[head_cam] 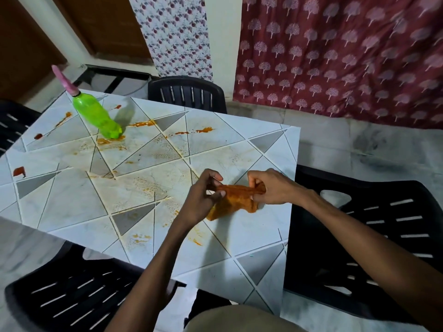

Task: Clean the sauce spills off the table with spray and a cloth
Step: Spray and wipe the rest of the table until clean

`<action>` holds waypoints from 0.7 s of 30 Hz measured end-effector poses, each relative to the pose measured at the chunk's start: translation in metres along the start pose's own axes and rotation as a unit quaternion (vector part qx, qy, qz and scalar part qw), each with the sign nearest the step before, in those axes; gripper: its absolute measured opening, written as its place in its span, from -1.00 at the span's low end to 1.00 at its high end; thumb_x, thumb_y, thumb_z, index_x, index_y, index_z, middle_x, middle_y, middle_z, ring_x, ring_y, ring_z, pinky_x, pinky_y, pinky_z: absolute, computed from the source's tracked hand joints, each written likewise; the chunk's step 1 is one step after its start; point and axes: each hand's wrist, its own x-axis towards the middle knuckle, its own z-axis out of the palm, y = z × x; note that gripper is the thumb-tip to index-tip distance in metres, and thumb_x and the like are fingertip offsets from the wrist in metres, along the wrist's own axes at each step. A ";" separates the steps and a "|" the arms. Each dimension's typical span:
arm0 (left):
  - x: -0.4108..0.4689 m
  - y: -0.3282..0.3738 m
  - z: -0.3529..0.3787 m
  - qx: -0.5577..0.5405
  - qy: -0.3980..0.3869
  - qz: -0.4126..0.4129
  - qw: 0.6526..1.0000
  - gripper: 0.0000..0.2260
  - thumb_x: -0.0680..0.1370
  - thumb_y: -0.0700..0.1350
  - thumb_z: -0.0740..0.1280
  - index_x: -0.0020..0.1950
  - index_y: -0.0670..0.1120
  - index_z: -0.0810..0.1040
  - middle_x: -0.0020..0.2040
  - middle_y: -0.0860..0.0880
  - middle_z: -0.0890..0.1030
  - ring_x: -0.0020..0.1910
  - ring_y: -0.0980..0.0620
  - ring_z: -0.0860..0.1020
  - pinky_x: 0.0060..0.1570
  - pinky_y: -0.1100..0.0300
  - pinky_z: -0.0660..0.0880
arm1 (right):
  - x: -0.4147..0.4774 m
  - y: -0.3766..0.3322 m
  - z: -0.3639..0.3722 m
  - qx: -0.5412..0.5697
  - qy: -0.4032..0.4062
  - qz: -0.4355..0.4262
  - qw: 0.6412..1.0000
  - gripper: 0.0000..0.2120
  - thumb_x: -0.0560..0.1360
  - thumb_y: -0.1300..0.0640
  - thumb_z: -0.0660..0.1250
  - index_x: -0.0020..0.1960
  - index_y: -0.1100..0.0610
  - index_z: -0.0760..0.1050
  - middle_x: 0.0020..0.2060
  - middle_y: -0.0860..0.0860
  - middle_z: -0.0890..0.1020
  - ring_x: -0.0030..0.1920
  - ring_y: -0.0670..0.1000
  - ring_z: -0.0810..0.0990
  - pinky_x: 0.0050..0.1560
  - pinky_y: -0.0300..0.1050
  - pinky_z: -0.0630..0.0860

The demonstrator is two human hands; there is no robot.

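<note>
An orange, sauce-stained cloth (pixel 236 200) hangs stretched between both hands just above the white tiled table (pixel 72 195). My left hand (pixel 203 197) pinches its left end and my right hand (pixel 271 186) pinches its right end. A green spray bottle (pixel 98 115) with a pink nozzle stands tilted at the table's far left. Orange-red sauce spills (pixel 141 123) lie beside the bottle, with more sauce spots (pixel 19 171) along the left edge and smears across the middle.
Black plastic chairs surround the table: one chair (pixel 187 93) at the far side, one chair (pixel 374 236) on the right, one chair (pixel 69 291) at the near left. A maroon patterned curtain (pixel 347 56) hangs behind.
</note>
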 end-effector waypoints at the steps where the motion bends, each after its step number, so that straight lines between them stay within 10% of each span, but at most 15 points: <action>1: 0.003 0.009 -0.005 -0.011 0.008 0.003 1.000 -0.71 0.49 -0.31 0.43 0.10 -0.04 0.46 -0.10 0.01 0.54 -0.13 0.09 0.54 -0.08 0.21 0.50 | -0.003 -0.005 -0.007 0.027 0.005 -0.001 1.000 -0.78 0.36 0.06 0.44 -0.13 -0.06 0.40 -0.35 -0.16 0.62 -0.34 -0.05 0.48 -0.19 0.01 0.51; 9: 0.038 0.054 -0.042 -0.087 -0.027 -0.015 0.996 -0.79 0.55 -0.19 0.42 0.16 -0.04 0.51 -0.05 -0.07 0.55 -0.06 -0.03 0.62 -0.14 0.09 0.64 | 0.002 -0.026 -0.063 0.240 -0.038 0.043 0.969 -0.76 0.53 0.20 0.46 0.15 0.17 0.51 0.01 0.09 0.72 -0.05 -0.08 0.68 -0.04 -0.21 0.59; 21: 0.133 -0.027 0.006 0.208 -0.041 0.040 0.976 -0.74 0.46 -0.37 0.37 0.07 -0.14 0.69 0.05 -0.12 0.70 0.03 -0.11 0.63 0.08 0.10 0.56 | 0.061 0.016 0.001 -0.085 0.168 0.192 0.963 -0.86 0.51 0.18 0.45 0.05 0.02 0.58 -0.01 0.03 0.69 0.02 0.12 0.65 -0.02 -0.08 0.52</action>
